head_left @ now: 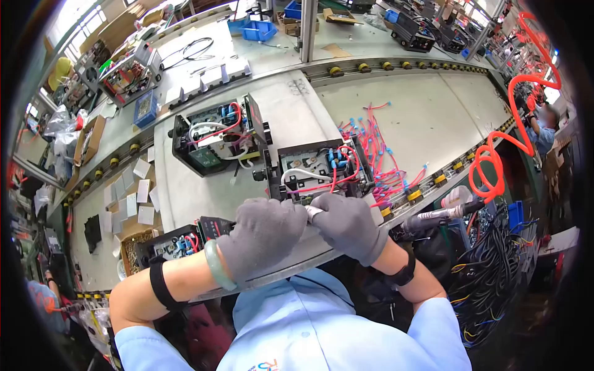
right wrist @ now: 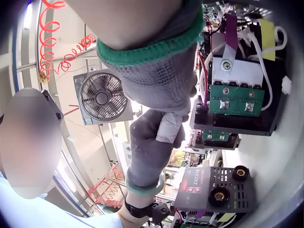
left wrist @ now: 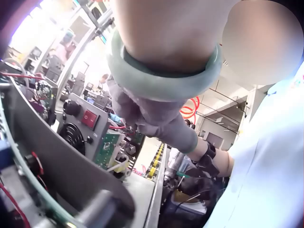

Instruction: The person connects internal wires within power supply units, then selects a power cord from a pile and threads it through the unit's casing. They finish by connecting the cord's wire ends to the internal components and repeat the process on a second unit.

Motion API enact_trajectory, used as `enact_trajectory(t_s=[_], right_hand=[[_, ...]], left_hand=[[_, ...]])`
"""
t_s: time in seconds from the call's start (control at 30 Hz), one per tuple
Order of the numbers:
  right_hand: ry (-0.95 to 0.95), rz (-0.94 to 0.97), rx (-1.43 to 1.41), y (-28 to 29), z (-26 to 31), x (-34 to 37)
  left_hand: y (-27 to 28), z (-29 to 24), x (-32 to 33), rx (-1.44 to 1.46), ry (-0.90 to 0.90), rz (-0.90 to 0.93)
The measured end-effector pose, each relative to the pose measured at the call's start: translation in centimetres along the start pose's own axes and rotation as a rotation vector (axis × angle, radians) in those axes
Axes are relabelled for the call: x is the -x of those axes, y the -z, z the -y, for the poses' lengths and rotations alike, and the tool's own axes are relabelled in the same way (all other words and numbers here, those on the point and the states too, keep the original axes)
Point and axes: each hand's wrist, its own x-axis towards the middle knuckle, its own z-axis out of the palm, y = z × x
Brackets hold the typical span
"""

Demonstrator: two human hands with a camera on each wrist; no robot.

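Both hands wear grey knit gloves and meet at the near edge of the bench. My left hand (head_left: 263, 232), with a pale green bangle at the wrist, has its fingers curled. Against it lies my right hand (head_left: 348, 227), its fingers curled too. A white wrap (right wrist: 169, 127) around a finger shows where they meet. I cannot tell what, if anything, is pinched between them. Just beyond the hands is an open-topped black electrical unit (head_left: 307, 166) with red and white wires and blue connectors. Its nearest edge is hidden behind the gloves.
A second open unit (head_left: 213, 139) stands further left, and a third (head_left: 179, 246) sits beside my left forearm. Red wires (head_left: 377, 148) with blue ends lie in a bunch to the right. A red coiled hose (head_left: 489, 170) hangs at the right, near a power tool (head_left: 436, 217).
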Motion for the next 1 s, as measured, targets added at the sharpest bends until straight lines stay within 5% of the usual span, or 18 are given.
enact_trajectory(t_s=[0.2,0.27,0.37,1.0], right_hand=[[0.036,0.162,0.239,-1.3,-1.6,-2.8],[0.041,0.187,0.279,-2.2,-2.0,-3.5],[0.048,0.219,0.321,-2.7,-2.3,-4.2],[0.193,0.262,0.148,-3.0,-2.9,-5.4]], left_hand=[[0.9,4.2,-1.1,0.176,0.203,-0.330],[1.9,5.8,-0.3,0.387,0.445,0.130],[0.8,6.1,-0.2,0.451,0.386,0.308],[1.4,5.0,-1.9,0.390,0.383,0.559]])
